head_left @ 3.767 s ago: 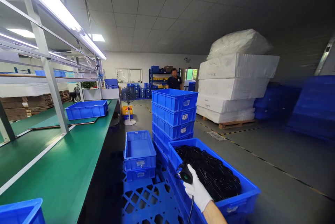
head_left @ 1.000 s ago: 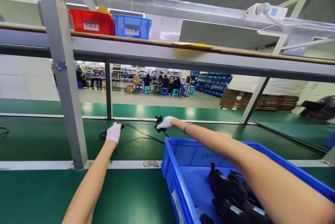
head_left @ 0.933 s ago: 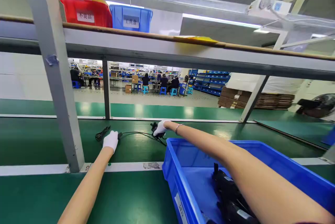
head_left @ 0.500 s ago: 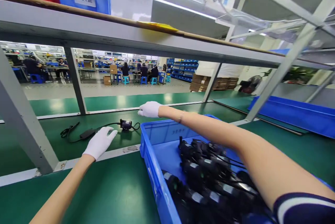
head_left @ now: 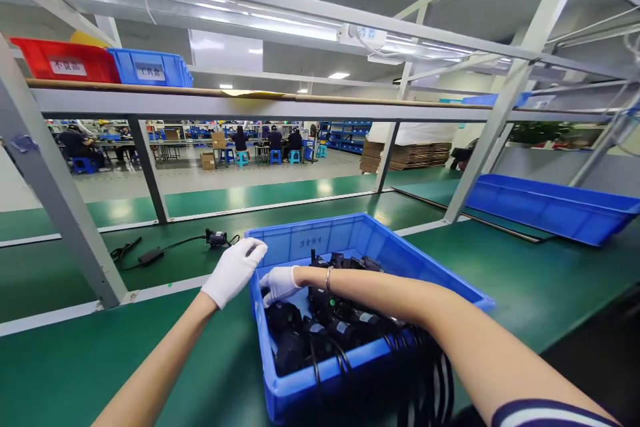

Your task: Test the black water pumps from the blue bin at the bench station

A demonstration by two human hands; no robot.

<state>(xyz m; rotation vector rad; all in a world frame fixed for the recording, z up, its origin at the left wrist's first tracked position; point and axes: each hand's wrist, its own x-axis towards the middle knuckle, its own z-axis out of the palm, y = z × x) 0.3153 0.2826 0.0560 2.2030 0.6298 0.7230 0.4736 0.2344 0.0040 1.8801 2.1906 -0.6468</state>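
Note:
My left hand point(head_left: 233, 274), in a white glove, hovers over the back left corner of a blue bin point(head_left: 345, 360). Its thumb and forefinger curve toward each other with a gap between them; I cannot tell whether it touches the rim. Inside the bin by the left wall is my gloved right hand point(head_left: 280, 285), fingers bent down around a black motor-like unit point(head_left: 265, 293), mostly hidden by the glove. More black cylindrical units point(head_left: 293, 347) with pale labels fill the bin, their black cables point(head_left: 340, 355) hanging over the front rim.
Behind the left hand, a small black unit point(head_left: 217, 238) lies on the green bench point(head_left: 210, 360), its cord running to a black adapter point(head_left: 151, 256). Grey posts point(head_left: 65, 174) carry a shelf with red point(head_left: 70, 62) and blue point(head_left: 153, 68) boxes. Another blue bin point(head_left: 550, 207) stands at right.
My right hand has come down from above the back rim into the bin. My left hand has moved right, to the bin's corner. The view has tilted up and shows more shelf.

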